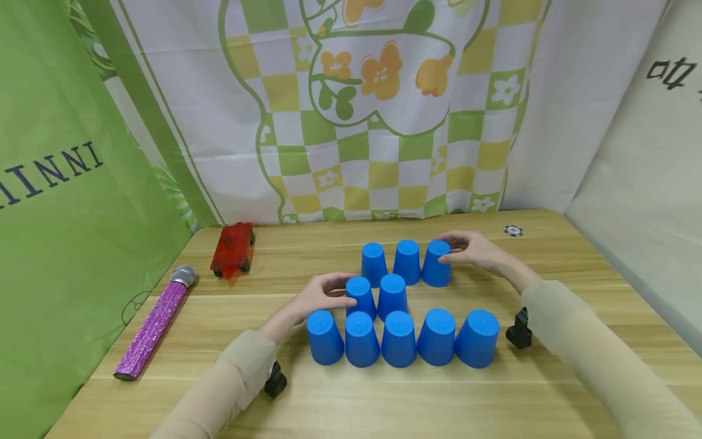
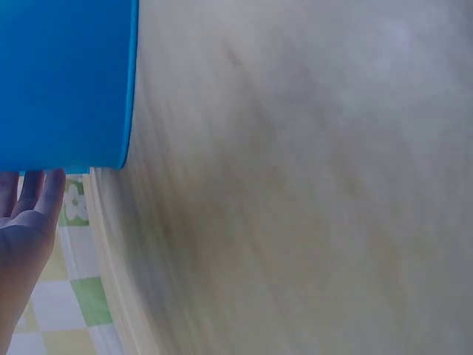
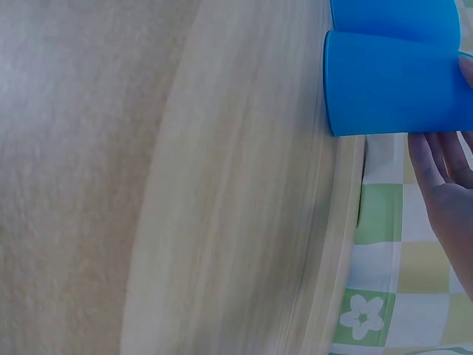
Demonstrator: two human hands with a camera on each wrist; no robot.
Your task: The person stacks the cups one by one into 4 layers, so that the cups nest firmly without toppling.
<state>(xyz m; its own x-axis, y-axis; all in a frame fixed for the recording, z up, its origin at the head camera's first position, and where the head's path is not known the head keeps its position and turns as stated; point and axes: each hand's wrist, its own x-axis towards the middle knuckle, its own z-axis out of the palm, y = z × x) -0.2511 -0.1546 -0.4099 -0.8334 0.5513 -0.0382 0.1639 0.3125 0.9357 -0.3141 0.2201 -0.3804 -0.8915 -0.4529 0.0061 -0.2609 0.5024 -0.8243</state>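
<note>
Blue upside-down cups stand in three rows on the wooden table. My left hand holds the left cup of the two-cup middle row, thumb on its near side; the other middle cup is beside it. At the right end of the back row, my right hand grips a cup near its top. Two more back-row cups, the left one and the centre one, stand to its left. The right wrist view shows fingers against the gripped cup's side.
Several blue cups form the front row, including one at its middle. At the left lie a glittery purple microphone and a red toy car. A poker chip lies at the back right. A patterned curtain hangs behind the table.
</note>
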